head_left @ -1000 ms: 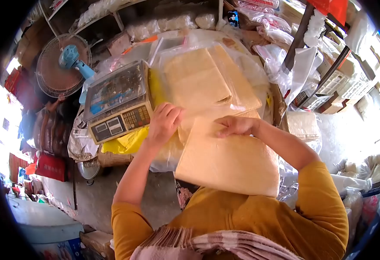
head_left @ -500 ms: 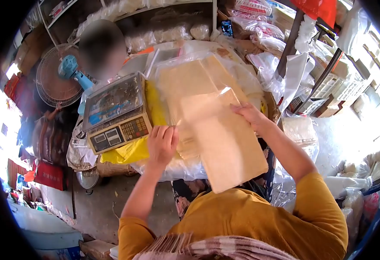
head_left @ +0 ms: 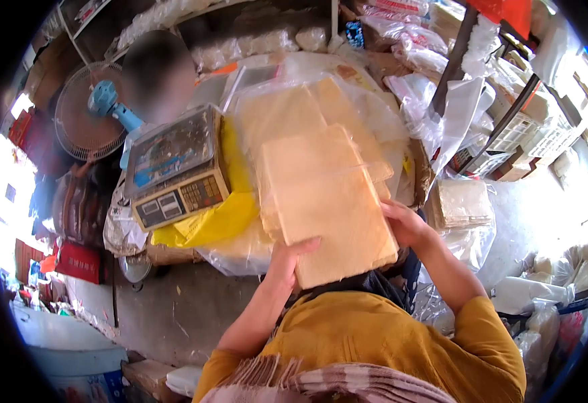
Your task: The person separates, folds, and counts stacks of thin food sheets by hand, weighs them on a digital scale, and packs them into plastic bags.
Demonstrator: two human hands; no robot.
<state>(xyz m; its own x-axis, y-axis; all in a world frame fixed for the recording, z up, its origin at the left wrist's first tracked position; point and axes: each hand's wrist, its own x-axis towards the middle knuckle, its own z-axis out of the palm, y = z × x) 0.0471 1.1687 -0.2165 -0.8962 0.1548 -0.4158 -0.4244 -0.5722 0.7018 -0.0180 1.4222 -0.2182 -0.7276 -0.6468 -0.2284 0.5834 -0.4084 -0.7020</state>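
Observation:
Both hands hold a thick stack of tan paper sheets [head_left: 327,201] in front of my body, its near end tilted toward me. My left hand [head_left: 288,260] grips the near left corner, thumb on top and fingers underneath. At the right edge, my right hand [head_left: 405,223] presses against the stack's side; its fingertips are partly hidden. Beneath and beyond lie more tan sheets [head_left: 284,114], under clear plastic, on the covered table. Left of the papers stands a digital weighing scale [head_left: 180,164] with a keypad, next to a yellow plastic bag [head_left: 203,224].
A caged fan [head_left: 89,111] and a blue small fan [head_left: 108,101] stand at the left, near a person with a blurred head. Clear plastic-wrapped packs [head_left: 465,201] sit at the right, below white crates [head_left: 512,131]. A red case [head_left: 79,262] is at the left.
The stack has shifted left and its near end has come up level. My left hand has moved from beside the scale onto the near left corner; my right hand has slid down the edge.

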